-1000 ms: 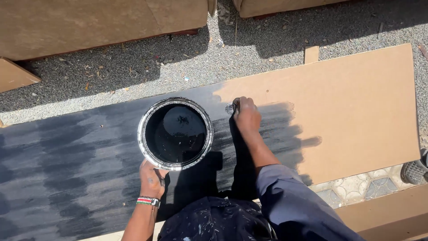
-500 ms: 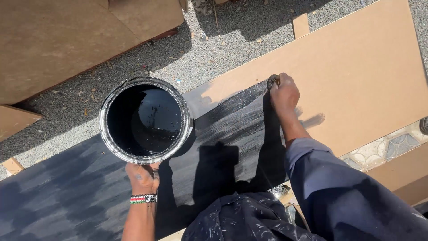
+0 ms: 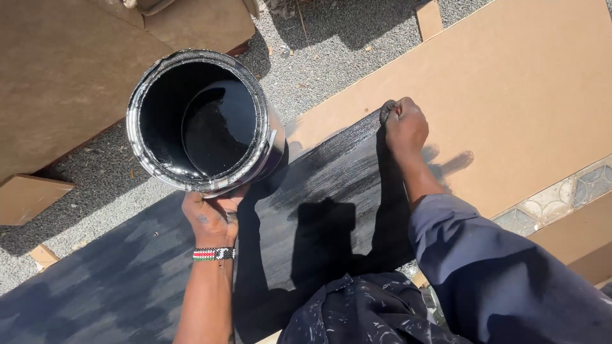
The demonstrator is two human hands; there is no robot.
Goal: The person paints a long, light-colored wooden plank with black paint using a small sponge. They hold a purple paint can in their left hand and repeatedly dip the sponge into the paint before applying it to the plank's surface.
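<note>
Both hands busy: left hand (image 3: 213, 216) grips the tilted paint can (image 3: 201, 121) (black pooling low), right hand (image 3: 403, 124), fingers clenched, presses a rag (image 3: 386, 111) onto the board (image 3: 510, 89).

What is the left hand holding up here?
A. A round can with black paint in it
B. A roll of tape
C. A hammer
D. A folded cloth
A: the left hand grips the lower rim of a round metal paint can, tilted so that its black, glossy inside shows, above the partly blackened board.
</note>
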